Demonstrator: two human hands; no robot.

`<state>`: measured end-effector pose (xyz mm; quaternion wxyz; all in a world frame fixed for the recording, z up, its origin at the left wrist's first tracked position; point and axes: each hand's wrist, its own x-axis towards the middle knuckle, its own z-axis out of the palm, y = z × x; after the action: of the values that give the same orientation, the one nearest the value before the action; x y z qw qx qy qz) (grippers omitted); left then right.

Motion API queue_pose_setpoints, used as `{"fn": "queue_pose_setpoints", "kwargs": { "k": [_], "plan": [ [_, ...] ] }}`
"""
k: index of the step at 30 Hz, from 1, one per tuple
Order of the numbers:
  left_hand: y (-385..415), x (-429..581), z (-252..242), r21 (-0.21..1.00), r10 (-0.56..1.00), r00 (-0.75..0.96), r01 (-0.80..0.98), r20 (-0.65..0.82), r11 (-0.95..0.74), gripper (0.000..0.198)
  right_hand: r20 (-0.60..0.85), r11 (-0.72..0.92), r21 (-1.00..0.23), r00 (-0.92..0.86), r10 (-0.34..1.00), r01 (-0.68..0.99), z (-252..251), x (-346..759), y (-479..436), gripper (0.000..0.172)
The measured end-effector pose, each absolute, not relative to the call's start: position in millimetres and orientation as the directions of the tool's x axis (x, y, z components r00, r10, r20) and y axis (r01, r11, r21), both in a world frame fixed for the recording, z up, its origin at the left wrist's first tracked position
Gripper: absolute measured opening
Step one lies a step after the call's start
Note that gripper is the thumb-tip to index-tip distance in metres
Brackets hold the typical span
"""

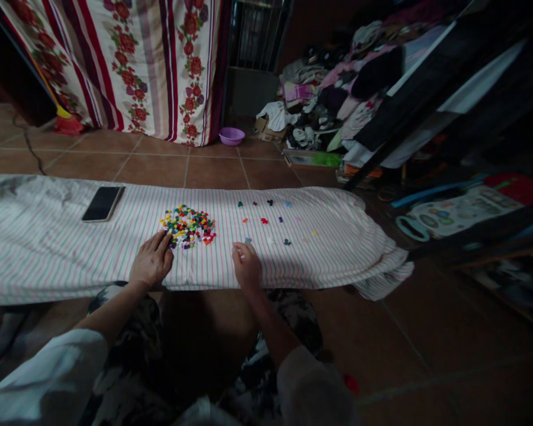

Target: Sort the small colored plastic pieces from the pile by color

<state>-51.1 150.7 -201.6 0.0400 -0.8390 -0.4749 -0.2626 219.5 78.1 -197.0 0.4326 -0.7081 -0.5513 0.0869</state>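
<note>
A pile of small coloured beads (188,225) lies on a striped cloth (48,248) spread over the tiled floor. My left hand (152,260) rests on the cloth at the pile's near-left edge, fingers curled loosely toward the beads. My right hand (246,264) rests on the cloth to the right of the pile, fingers closed in a pinch; what it holds is too small to make out. Several loose beads (266,220) lie scattered in separate spots to the right of the pile.
A dark phone (102,203) lies on the cloth at the left. A flowered hanging sheet (155,65) and a purple bowl (231,136) stand behind. Heaped clothes (337,89) and dark shelving (448,89) fill the right side.
</note>
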Motion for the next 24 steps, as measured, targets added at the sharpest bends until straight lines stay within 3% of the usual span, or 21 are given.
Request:
{"fn": "queue_pose_setpoints", "kwargs": {
  "k": [9,24],
  "plan": [
    [149.8,-51.1,-198.4,0.190,0.770,0.423,0.806,0.478,-0.561,0.046,0.349,-0.179,-0.648,0.498,0.794,0.740,-202.7,262.5,81.4,0.028],
    [152.9,-54.0,-205.6,0.147,0.779,0.419,0.832,0.466,-0.535,0.047,0.426,-0.118,-0.607,0.447,0.787,0.786,-217.4,267.2,94.0,0.034]
  ]
}}
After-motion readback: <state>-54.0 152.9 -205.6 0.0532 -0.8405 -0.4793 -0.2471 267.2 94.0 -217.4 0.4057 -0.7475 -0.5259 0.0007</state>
